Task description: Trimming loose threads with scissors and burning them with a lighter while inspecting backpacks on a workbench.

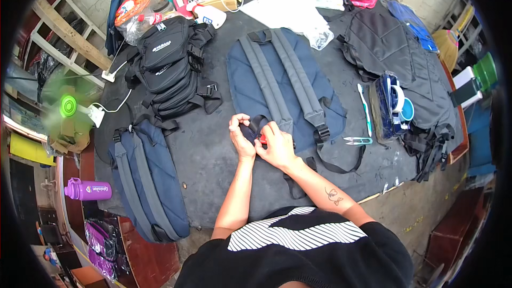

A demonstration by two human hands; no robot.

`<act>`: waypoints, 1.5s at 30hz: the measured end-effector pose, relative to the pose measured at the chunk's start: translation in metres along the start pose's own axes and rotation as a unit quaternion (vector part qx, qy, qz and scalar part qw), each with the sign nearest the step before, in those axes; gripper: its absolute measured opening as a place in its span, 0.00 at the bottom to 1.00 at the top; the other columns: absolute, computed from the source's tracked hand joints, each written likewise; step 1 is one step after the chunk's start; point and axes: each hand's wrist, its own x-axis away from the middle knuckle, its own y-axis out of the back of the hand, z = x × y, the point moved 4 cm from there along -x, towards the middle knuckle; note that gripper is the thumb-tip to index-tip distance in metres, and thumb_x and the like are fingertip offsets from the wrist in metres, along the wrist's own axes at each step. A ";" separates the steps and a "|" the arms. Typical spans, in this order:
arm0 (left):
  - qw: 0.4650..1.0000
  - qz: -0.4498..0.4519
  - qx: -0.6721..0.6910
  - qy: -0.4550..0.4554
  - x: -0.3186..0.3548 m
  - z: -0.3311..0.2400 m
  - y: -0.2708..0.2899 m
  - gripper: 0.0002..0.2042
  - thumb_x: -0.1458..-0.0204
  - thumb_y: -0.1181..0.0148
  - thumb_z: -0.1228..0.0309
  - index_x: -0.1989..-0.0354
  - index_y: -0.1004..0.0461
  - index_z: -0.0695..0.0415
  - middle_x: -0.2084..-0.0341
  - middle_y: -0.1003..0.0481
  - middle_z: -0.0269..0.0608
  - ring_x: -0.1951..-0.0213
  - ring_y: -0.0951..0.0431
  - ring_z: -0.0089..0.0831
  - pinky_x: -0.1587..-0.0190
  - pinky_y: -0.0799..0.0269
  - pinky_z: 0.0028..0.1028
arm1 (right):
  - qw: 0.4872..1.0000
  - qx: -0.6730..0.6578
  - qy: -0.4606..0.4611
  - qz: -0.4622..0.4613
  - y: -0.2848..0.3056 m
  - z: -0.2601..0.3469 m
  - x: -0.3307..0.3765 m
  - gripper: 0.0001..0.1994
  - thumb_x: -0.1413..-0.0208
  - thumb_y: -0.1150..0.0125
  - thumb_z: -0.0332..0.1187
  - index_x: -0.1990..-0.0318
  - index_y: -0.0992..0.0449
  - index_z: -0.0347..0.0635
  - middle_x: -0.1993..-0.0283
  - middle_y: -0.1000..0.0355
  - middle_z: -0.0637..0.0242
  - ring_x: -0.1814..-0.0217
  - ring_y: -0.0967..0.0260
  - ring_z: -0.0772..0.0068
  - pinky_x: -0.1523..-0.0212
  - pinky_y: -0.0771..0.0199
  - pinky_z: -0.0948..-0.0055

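Note:
A navy-blue backpack (269, 82) lies with its grey padded shoulder straps facing up on the dark table. At its near left corner, my left hand (242, 137) is closed around a black strap (258, 122) and some dark fabric. My right hand (277, 146) is closed right beside it, fingers bent over a small red object (263, 139). Most of that object is hidden by the fingers, so its kind cannot be made out. Thread snips (358, 141) and a toothbrush (365, 111) lie to the right of the backpack.
Another blue backpack (146, 181) lies at the left, below a black bag (165, 69). At the right are a black backpack (397, 58) and a clear case (386, 106) with tape rolls. A green fan (68, 105) and purple bottle (88, 189) stand beyond the left edge.

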 end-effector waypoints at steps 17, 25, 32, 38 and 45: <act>0.964 0.091 -0.240 -0.075 0.019 -0.067 -0.019 0.15 0.50 0.42 0.65 0.58 0.30 0.62 0.69 0.31 0.44 0.61 0.32 0.36 0.56 0.37 0.33 | 0.992 0.036 -0.114 -0.044 0.103 -0.007 0.007 0.30 0.66 0.27 0.47 0.58 0.33 0.42 0.63 0.36 0.61 0.68 0.28 0.60 0.69 0.26 0.64; 0.906 0.244 -0.341 0.063 0.039 -0.046 -0.034 0.24 0.60 0.38 0.71 0.51 0.33 0.59 0.79 0.30 0.38 0.74 0.27 0.32 0.69 0.31 0.31 | 0.971 0.042 -0.234 -0.011 0.153 -0.072 0.010 0.18 0.60 0.34 0.33 0.62 0.33 0.38 0.72 0.31 0.59 0.68 0.28 0.58 0.67 0.29 0.64; 0.818 0.303 -0.488 0.006 0.054 -0.101 -0.048 0.41 0.66 0.32 0.46 0.41 0.38 0.51 0.59 0.32 0.57 0.57 0.28 0.50 0.53 0.31 0.41 | 0.952 -0.259 -0.122 -0.111 0.220 -0.022 -0.026 0.16 0.57 0.33 0.23 0.60 0.32 0.39 0.65 0.35 0.75 0.64 0.39 0.86 0.61 0.37 0.84; 0.928 0.252 -0.274 0.027 0.039 -0.090 -0.006 0.17 0.62 0.42 0.76 0.60 0.23 0.56 0.66 0.26 0.44 0.64 0.26 0.32 0.58 0.30 0.31 | 0.933 -0.330 -0.098 -0.100 0.240 0.008 -0.019 0.19 0.58 0.33 0.23 0.57 0.31 0.39 0.64 0.35 0.76 0.65 0.40 0.89 0.63 0.38 0.87; 0.999 0.015 -0.011 0.028 -0.035 -0.187 0.078 0.17 0.55 0.38 0.81 0.54 0.27 0.61 0.63 0.29 0.31 0.63 0.31 0.18 0.58 0.36 0.18 | 0.935 -0.320 -0.092 -0.121 0.249 -0.005 -0.005 0.19 0.56 0.34 0.22 0.55 0.32 0.38 0.60 0.36 0.74 0.61 0.39 0.87 0.61 0.38 0.85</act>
